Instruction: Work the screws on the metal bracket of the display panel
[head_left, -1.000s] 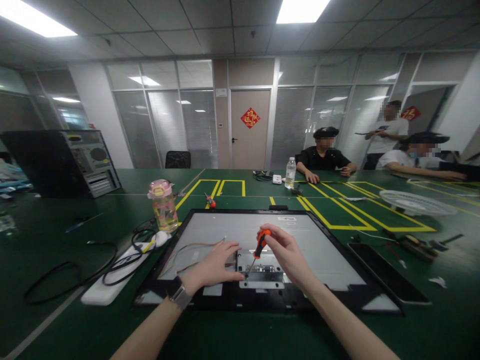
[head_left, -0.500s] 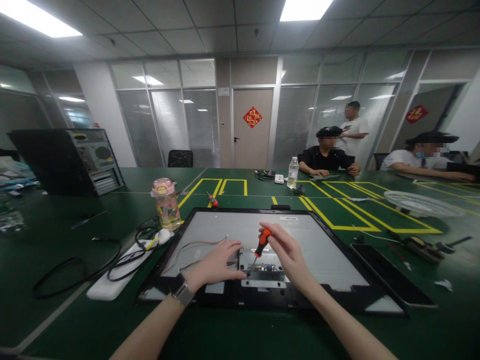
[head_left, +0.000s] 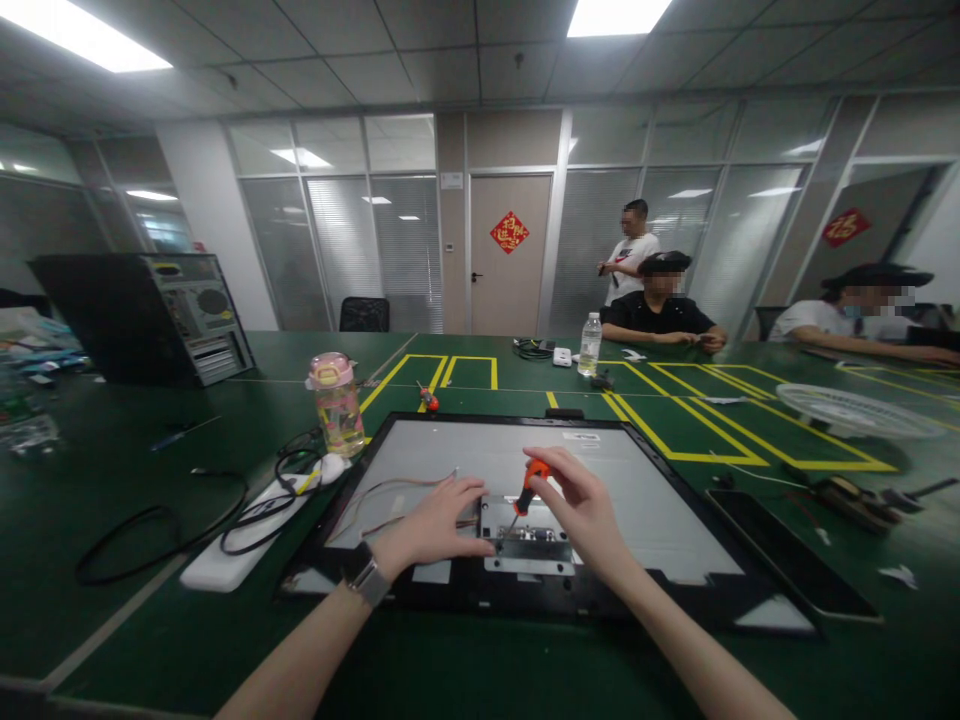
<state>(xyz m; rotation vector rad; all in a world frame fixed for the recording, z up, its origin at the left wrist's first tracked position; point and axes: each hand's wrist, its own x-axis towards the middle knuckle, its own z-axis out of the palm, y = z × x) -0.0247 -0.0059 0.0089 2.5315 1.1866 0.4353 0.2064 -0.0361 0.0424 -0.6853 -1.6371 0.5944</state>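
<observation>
Lower centre of frame: left hand [head_left: 431,522] spread open, gripping nothing, thumb by left edge of metal bracket [head_left: 529,566] on grey-backed panel [head_left: 660,520]. Right hand [head_left: 581,500] closed round orange-black screwdriver [head_left: 525,495], shaft slanting down to bracket's left part; tip contact too small to tell. Versus half second ago: hands, tool keep nearly same pose; work apparently stays at one spot. Right of upper centre: seated person [head_left: 660,318] in black; behind, standing person [head_left: 628,255] now farther left, no apparent bearing on bracket work.
</observation>
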